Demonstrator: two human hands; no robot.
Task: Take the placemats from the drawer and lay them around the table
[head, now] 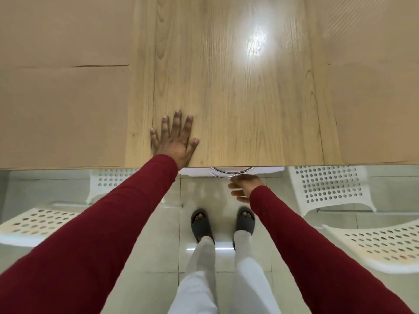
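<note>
Head view looks straight down on a light wooden table (238, 98) whose near edge runs across the middle of the picture. Left hand (175, 138) lies flat on the tabletop right at that near edge, palm down, fingers straight and spread, holding nothing. Right hand (243, 186) is below the near edge, in front of the white drawer (231, 171) that shows as a thin strip under the tabletop; its fingers are loosely curled just beside the drawer's curved metal handle (229, 173), and whether they actually touch or grip it cannot be told, the hand being blurred. Both arms wear dark red sleeves (102, 223).

Four tan placemats lie on the table: one at the near left corner area (61, 118), reaching the near edge; one behind it toward the far left (68, 28); one at the near right (376, 112), also reaching the near edge; and one behind that at the far right (371, 26). The middle of the tabletop between them is bare wood with a bright glare spot.

Below the table, white perforated chairs (328, 189) stand on both sides on a pale tiled floor (158, 241), and the person's feet in dark slippers (201, 225) stand between them
</note>
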